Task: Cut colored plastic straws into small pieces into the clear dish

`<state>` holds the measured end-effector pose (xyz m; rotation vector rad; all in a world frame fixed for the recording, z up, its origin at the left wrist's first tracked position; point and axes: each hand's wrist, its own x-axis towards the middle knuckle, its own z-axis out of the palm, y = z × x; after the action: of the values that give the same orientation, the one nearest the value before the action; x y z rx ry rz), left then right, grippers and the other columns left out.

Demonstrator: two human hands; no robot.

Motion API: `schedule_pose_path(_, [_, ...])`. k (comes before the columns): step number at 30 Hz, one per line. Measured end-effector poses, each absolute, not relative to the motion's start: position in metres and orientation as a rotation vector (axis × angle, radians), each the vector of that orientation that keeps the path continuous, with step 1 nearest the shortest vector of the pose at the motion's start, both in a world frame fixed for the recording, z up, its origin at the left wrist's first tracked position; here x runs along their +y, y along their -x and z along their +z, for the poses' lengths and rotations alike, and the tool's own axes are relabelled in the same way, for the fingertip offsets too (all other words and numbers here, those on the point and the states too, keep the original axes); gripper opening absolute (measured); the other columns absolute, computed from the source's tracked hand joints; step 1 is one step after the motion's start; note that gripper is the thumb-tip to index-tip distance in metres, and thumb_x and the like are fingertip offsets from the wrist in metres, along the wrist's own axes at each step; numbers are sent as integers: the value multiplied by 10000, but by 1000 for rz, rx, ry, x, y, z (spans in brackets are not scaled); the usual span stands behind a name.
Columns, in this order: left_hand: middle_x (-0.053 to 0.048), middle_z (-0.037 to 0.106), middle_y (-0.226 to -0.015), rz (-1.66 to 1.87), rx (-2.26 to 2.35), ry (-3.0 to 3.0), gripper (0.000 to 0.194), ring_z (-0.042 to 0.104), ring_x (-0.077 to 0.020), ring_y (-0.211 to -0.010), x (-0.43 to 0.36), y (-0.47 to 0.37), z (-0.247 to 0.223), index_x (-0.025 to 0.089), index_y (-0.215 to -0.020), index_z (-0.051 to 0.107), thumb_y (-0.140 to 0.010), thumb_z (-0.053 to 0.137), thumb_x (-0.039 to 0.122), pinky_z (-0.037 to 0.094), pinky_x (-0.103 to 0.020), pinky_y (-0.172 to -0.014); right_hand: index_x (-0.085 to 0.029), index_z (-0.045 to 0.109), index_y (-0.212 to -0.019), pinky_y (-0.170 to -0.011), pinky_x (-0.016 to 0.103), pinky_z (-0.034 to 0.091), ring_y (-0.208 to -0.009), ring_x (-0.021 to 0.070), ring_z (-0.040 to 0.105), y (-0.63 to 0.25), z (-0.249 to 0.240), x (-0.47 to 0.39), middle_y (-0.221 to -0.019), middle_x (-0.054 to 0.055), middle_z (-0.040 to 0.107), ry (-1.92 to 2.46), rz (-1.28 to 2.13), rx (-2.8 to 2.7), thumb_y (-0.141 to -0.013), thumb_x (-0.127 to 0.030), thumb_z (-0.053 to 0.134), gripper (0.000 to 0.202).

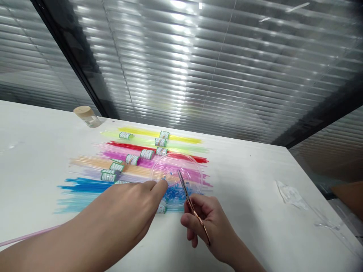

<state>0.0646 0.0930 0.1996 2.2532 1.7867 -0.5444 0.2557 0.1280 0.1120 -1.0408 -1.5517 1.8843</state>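
My left hand [138,200] reaches in from the lower left with its fingers pinched at the near left rim of a clear round plastic bowl [202,177]. A thin pink straw [31,235] runs under my left forearm in line with those fingertips; the grip itself is mostly hidden. My right hand [207,223] is closed on small scissors [190,204] with copper-coloured handles. Their blades look nearly together and point up over the bowl. Many small cut blue pieces [176,193] lie in the bowl, with a few paler bits among them.
Bundles of straws with paper bands lie across the white table: yellow [136,130], red [195,158], orange [90,161], blue [85,186] and light blue [73,204]. A jar with a wooden lid [87,116] stands back left. Crumpled clear plastic [292,194] lies right. Blinds [176,68] rise behind.
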Motion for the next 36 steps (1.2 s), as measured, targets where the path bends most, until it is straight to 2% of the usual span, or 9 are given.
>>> schedule_pose_path(10, [-112, 700, -1109, -574, 1808, -2152, 546, 704, -321, -886, 96, -69, 206, 163, -1198, 570, -772, 330, -81, 562, -456, -710, -183, 496, -651, -351, 169, 352, -361, 80, 447, -256, 111, 129, -438, -73, 434, 1065, 1880, -1562, -717, -512, 781, 440])
schedule_pose_path(15, [-103, 709, -1071, -534, 1814, -2174, 535, 704, -317, -866, 95, -68, 205, 166, -1177, 576, -764, 335, -74, 554, -425, -680, -185, 485, -654, -341, 162, 330, -355, 73, 434, -256, 110, 129, -435, -74, 436, 1093, 1882, -1552, -715, -529, 777, 455])
schedule_pose_path(22, [-96, 711, -1008, -505, 1837, -2213, 446, 698, -282, -804, 95, -65, 203, 168, -1071, 598, -780, 341, -52, 516, -353, -607, -184, 478, -669, -381, 184, 328, -381, 70, 419, -258, 114, 126, -461, -51, 463, 974, 1879, -1560, -694, -707, 698, 569])
schedule_pose_path(30, [-73, 703, -968, -504, 1826, -2239, 401, 679, -243, -705, 96, -67, 205, 177, -976, 598, -748, 367, -57, 447, -301, -529, -188, 481, -665, -385, 192, 310, -379, 71, 390, -257, 112, 127, -449, -54, 457, 955, 1904, -1582, -699, -669, 728, 542])
schedule_pose_path(36, [-65, 712, -984, -502, 1775, -2250, 483, 695, -253, -744, 95, -70, 206, 197, -1084, 587, -742, 367, -65, 456, -301, -557, -183, 486, -650, -395, 198, 308, -387, 71, 386, -253, 115, 124, -450, -55, 453, 978, 1920, -1554, -642, -720, 731, 590])
